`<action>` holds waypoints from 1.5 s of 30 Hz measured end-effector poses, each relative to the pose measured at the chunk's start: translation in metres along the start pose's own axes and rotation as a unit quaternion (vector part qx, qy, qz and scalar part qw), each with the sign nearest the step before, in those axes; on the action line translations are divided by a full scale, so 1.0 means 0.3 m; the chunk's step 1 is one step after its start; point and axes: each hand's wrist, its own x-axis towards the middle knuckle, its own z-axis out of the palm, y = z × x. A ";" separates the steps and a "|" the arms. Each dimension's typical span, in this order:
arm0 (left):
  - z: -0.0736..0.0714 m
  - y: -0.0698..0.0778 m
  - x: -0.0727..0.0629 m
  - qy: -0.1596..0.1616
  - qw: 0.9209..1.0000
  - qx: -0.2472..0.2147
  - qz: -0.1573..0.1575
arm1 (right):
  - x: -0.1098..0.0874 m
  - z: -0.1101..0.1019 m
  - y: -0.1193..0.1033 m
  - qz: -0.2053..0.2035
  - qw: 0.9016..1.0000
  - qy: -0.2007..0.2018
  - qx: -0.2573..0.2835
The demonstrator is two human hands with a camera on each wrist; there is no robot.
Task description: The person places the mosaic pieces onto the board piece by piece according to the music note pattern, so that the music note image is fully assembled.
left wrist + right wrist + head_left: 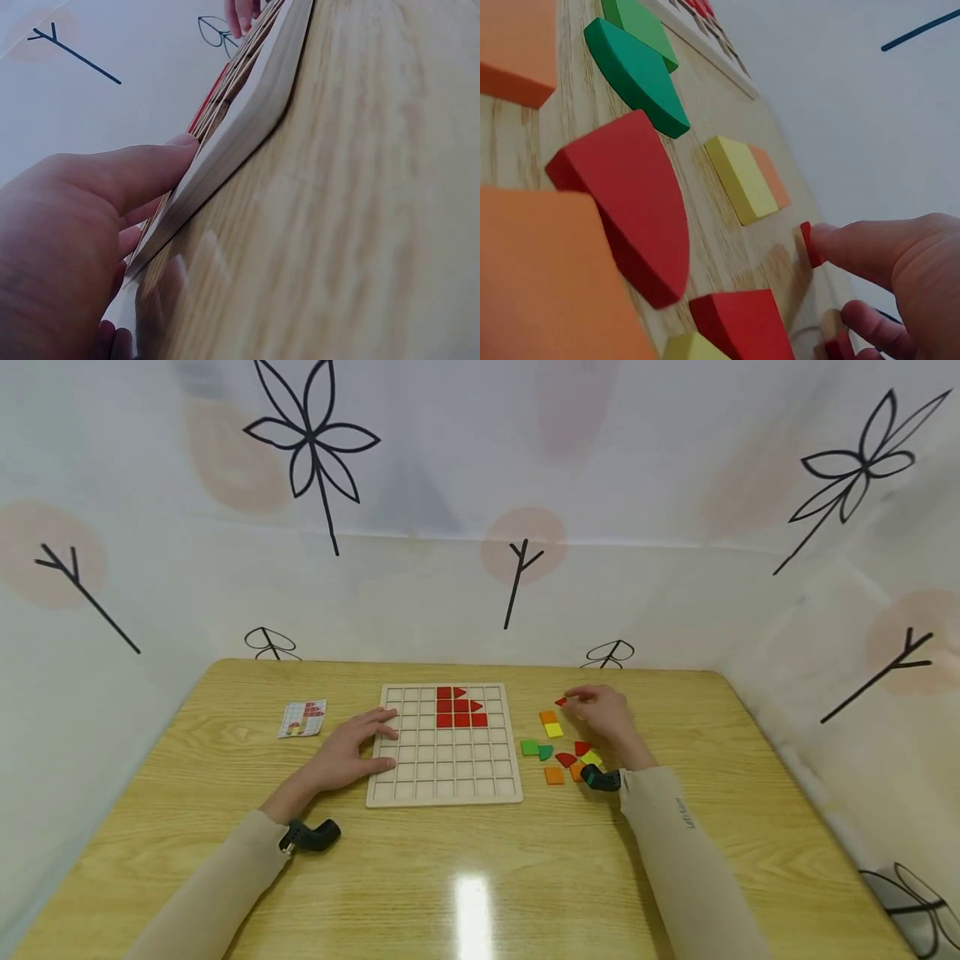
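"Head view, biggest 1st?"

"Pale backdrop (420,593) w/ black leaf sketches, then wood table (405,877)."

"Next?"

"Grid board (427,772), approx mid-table. Red tiles (461,720) fill part of its top 3 rows, R of ctr."

"Hands?"

"L hand (348,756) rests on the board's L edge, fingers loose + spread, no grip. R hand (603,714) is out R of the board, pinching smth."

"Smaller stuff?"

"Printed card (302,718), L of board, red + yellow pattern on it. Then loose pcs R of board, nr R hand: orange tile (548,717) touching yellow tile (553,730); green tile (529,747) touching darker green curved pc (545,752); red curved pc (566,760) just beside, plus more red, yellow + orange."

"What's in the pinch?"

"Small red pc (560,702), least showing of the lot. R wrist cam has the thumb on it. Another red bit (838,346) by the lower fingers, can't tell if held."
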 end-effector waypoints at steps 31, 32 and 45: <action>0.003 0.000 -0.001 0.008 1.000 0.006 0.013 | -0.042 0.012 -0.043 0.001 0.995 0.057 0.076; 0.003 -0.001 -0.001 0.006 1.000 0.006 0.011 | -0.045 0.016 -0.051 0.000 0.995 0.054 0.085; 0.001 -0.002 -0.001 0.003 1.000 0.006 0.008 | -0.064 0.122 -0.133 0.005 0.992 0.015 0.122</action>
